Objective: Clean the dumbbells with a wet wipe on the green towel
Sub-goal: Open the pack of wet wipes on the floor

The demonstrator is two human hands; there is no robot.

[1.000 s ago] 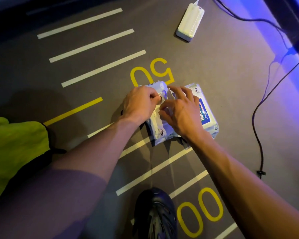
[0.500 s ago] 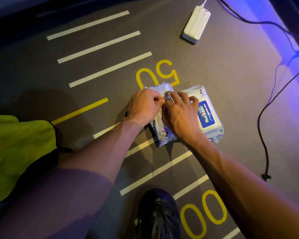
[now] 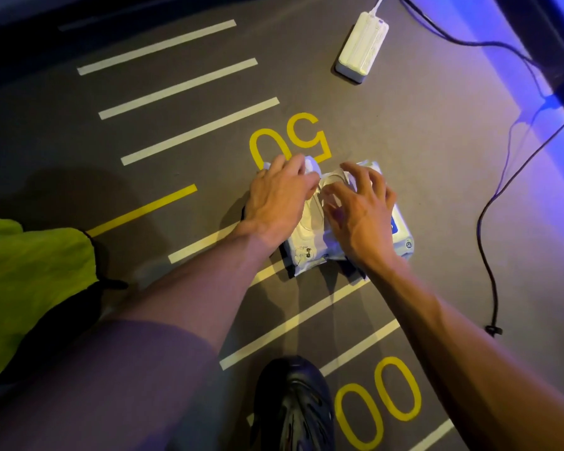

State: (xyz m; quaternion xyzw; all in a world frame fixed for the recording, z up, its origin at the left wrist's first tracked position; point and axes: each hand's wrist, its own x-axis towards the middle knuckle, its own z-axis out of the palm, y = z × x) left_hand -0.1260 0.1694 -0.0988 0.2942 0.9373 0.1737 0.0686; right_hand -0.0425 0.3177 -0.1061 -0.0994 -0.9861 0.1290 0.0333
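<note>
A white wet wipe pack [image 3: 306, 252] with a blue label lies on the grey floor beside the yellow "50" marking. Its oval top flap is peeled open. My left hand [image 3: 274, 200] presses on the pack's left side, fingers over the lifted flap. Over the opening hovers my right hand [image 3: 362, 216], fingers spread, thumb and forefinger close to the slot. No wipe shows clearly between the fingers. The green towel [image 3: 30, 281] lies at the left edge, on something dark. No dumbbell is visible.
A white power adapter [image 3: 362, 47] sits at the back, and a black cable [image 3: 485, 255] runs down the right side. My dark shoe [image 3: 293, 405] stands just in front of the pack. White and yellow lines mark the floor.
Both hands were pinched together at the flap. Now the flap is open, the left hand lies flatter on the pack and the right hand's fingers have spread over the opening.
</note>
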